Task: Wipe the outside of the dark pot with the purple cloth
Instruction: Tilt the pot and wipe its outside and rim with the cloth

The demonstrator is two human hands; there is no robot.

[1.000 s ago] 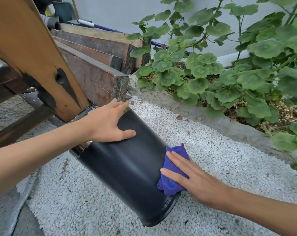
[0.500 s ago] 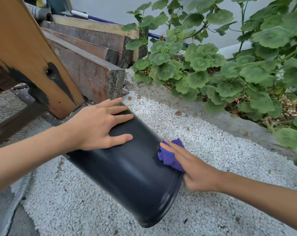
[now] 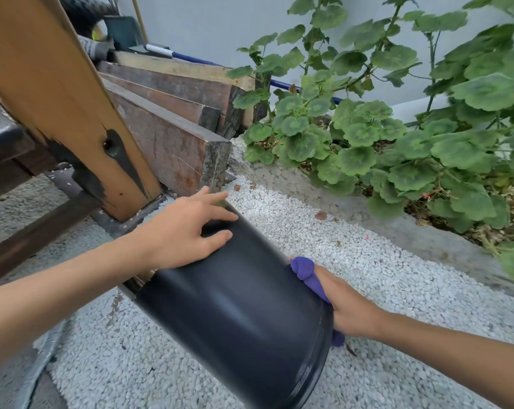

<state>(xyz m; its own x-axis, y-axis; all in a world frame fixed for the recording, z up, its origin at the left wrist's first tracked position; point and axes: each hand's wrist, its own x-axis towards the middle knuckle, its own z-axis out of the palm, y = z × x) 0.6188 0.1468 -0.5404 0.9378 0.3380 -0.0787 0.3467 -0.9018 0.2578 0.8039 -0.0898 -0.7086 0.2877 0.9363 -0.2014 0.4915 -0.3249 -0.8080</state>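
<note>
left hand [image 3: 188,231] fingers spread flat on dark pot [image 3: 238,314]; right hand [image 3: 348,305], at pot's three o'clock, presses purple cloth [image 3: 304,270], fingers hidden.

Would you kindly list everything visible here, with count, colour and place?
pot: one, black, lying tilted on the gravel, centre
cloth: one, purple, pressed to the pot's right side
gravel: white, covering the ground
wooden post: one, orange-brown, upper left
timber beams: several, dark brown, stacked behind the post
geranium plants: green, raised bed on the right
wall: pale grey, background
left hand: flat on the pot's top
right hand: holding the cloth
</note>
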